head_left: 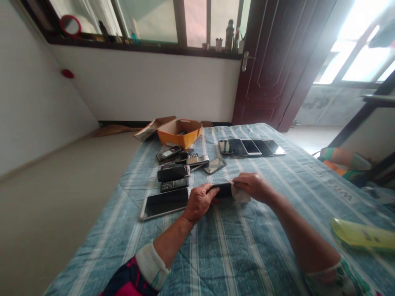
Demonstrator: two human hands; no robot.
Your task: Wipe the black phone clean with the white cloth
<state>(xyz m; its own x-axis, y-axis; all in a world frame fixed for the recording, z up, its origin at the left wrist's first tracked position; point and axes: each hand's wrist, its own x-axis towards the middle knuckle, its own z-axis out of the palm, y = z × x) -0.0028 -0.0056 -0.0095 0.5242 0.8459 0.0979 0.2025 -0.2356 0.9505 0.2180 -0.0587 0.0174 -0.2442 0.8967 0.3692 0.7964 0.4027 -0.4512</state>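
My left hand [200, 200] grips the left end of a dark mobile phone [224, 190], held just above the striped bed cover. At the phone's other end, my right hand [253, 186] pinches a pale cloth or tissue [241, 195] that touches its edge. A white-framed tablet [166, 203] lies left of my left hand. Beyond it are a keypad phone [174, 184], a black phone [173, 173] and several other old phones in a loose pile. A silver-edged phone [215, 165] rests apart, past the held one.
An orange cardboard box [180, 133] stands open at the bed's far edge. Several smartphones [251, 147] lie in a row at the far right. A yellow packet [364, 233] is on the right. The blue striped cover [212, 263] spreads beneath everything; a dark red door [271, 61] stands behind.
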